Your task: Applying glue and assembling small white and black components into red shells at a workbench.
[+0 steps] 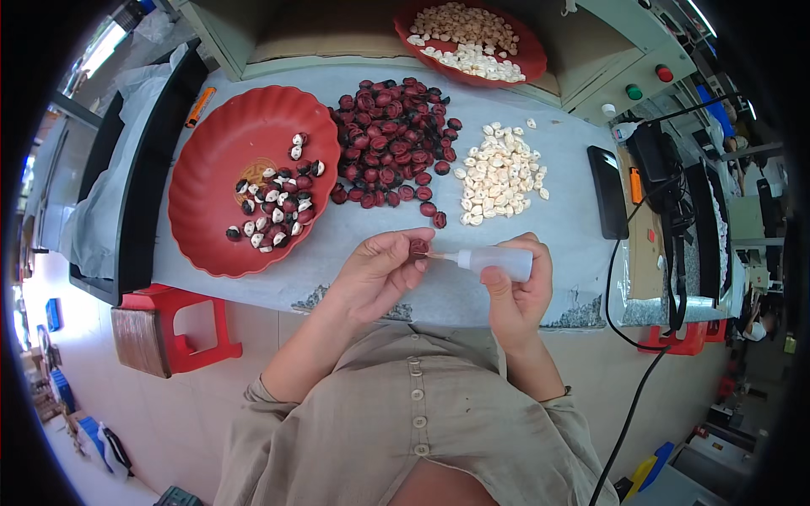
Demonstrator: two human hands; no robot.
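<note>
Leftmost, a black tray [162, 160] flanks the table [575, 244]; an orange tool [200, 107] lies just beside it. Next, a scalloped red plate [198, 173] holds mixed black, dark red and white pieces [271, 196], clustered toward its near right side. The left hand [377, 271] has its grip clamped on one dark red piece [418, 247], raised near the table's front edge, before a heap [392, 131] of similar pieces. The nozzle [444, 255] of a translucent bottle [498, 262] points at this piece; contact cannot be told. White pieces [502, 177] lie right of the heap. The right hand [521, 288] has its grip clamped around the bottle. Farther right lies a black phone [606, 192].
</note>
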